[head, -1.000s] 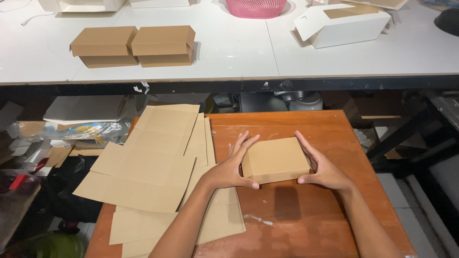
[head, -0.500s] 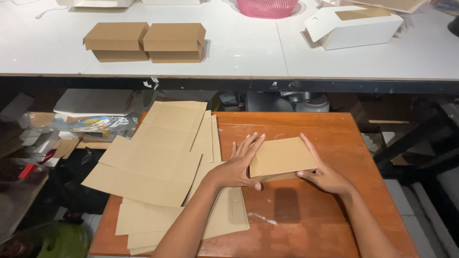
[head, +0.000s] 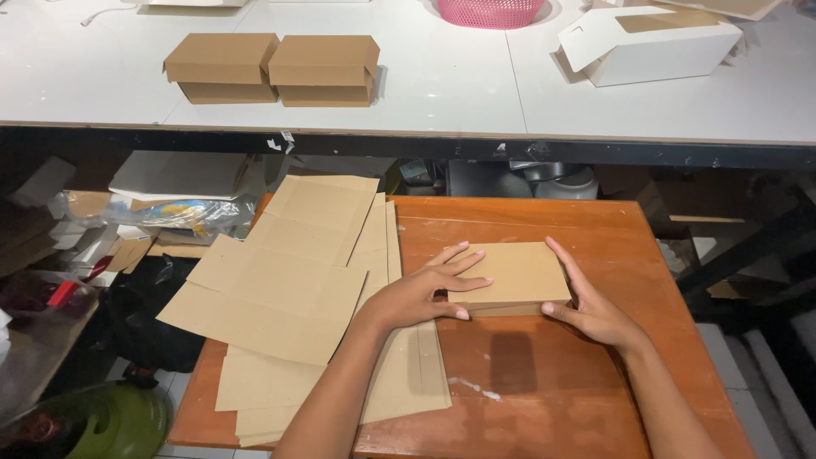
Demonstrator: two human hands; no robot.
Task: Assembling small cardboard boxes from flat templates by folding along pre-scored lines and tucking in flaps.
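Hands frame a small, flat brown cardboard box [head: 514,276] that lies on the orange-brown wooden table [head: 595,382], right of the table's middle. Compared with half a second ago the box sits lower and flatter, its top face nearly level, and the left hand [head: 425,293] has slid further over the lid. That left hand lies palm down with its fingers [head: 455,259] spread straight across the box's near left corner, pressing rather than curling around anything. The right hand [head: 591,310] stands flat against the box's right side, its fingers extended along the edge and its thumb at the front right corner; neither hand is clenched. Just left of the box, and partly under the left forearm, a loose stack of flat, unfolded brown cardboard blanks [head: 289,297] fans over the table's left edge. Beyond the wooden table runs a long white table [head: 459,93]. On it, towards the left, two closed brown cardboard boxes [head: 276,68] stand side by side, touching. At its far right lies an open white cardboard box [head: 654,42] with its flap raised, and a pink plastic mesh basket [head: 490,10] shows at the top edge, between the brown pair and the white box.
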